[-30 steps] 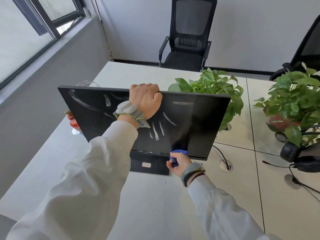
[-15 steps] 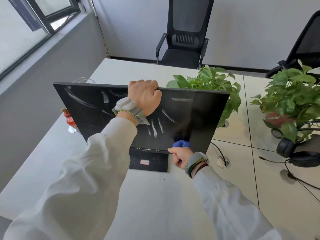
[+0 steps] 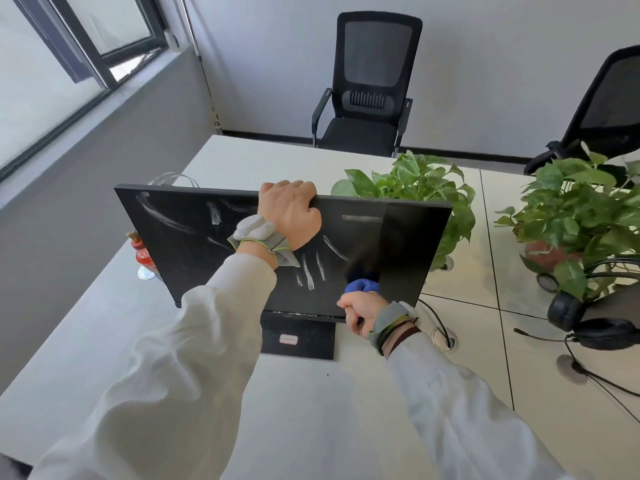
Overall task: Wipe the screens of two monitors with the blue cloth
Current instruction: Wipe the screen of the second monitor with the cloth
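A black monitor [image 3: 180, 244] is pictured standing on a white desk [image 3: 311, 410], its dark screen streaked with white smears across the left and middle. A bunched blue cloth [image 3: 362, 285] is pressed to the screen's lower right, gripped by the right hand [image 3: 360, 308].

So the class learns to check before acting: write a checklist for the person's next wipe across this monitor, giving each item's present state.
1. The monitor is steadied: the left hand grips its top edge: ok.
2. The blue cloth is held: the right hand grips it, bunched, low on the screen: ok.
3. The screen is clean: white smears streak its left and middle: not ok.
4. The red bottle behind the monitor's left edge stands clear: cannot tell.
5. A second monitor is at hand: none in view: cannot tell.
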